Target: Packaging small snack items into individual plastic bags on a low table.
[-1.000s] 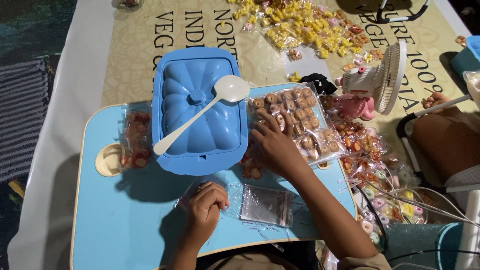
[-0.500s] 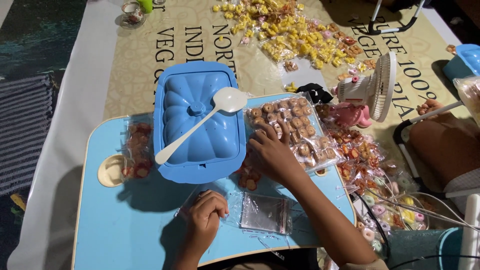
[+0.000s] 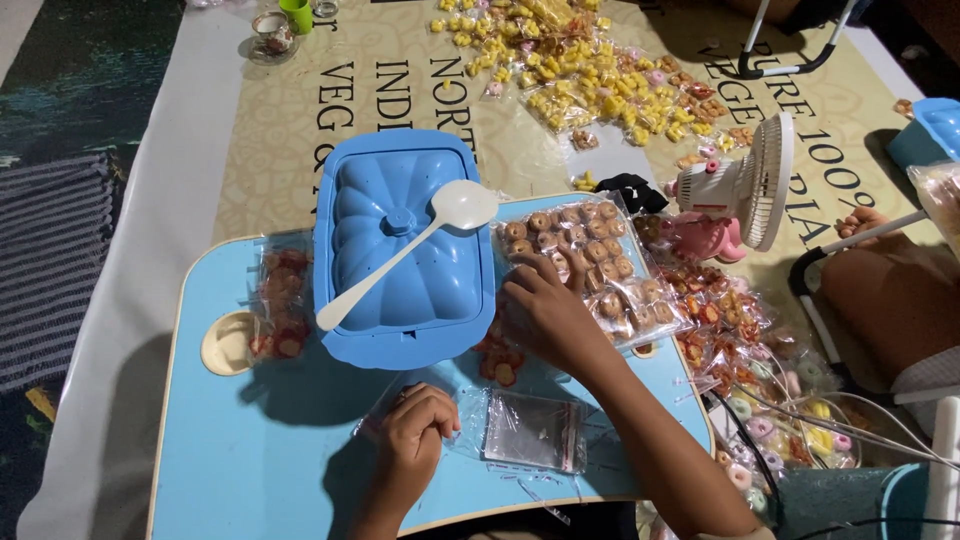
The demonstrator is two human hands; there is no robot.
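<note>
Right hand: the right hand is lying just right of the blue box, fingers spread apart and pressing flat on the sheet of brown rings; it is clamping nothing that shows.

Left hand: the left hand is resting in front of the blue box, fingers curled together over the edge of a clear bag; whether it is actually pinching the plastic I cannot tell.

Sheet of brown rings: it is lying flat on the blue tray, its left edge touching the blue box and its far corner reaching toward the small fan.

Blue box: it is sitting lid-on at the far middle of the tray, with a white spoon lying slantwise across the lid.

Step in hand: judging by the hands, the person is picking rings off the sheet while the other hand is holding a bag ready.

Next move: it looks to call for a fingertip pinch on a ring or two and a short carry back past the box's near corner to the bag mouth.

Other packets: red ones are lying left of the box, yellow ones are spreading out well beyond it.

Hard to make out: the right fingertips are blending into the sheet; the bag mouth is hiding under the left hand; the small red pieces at the box's near right corner are partly covered by the wrist.
</note>
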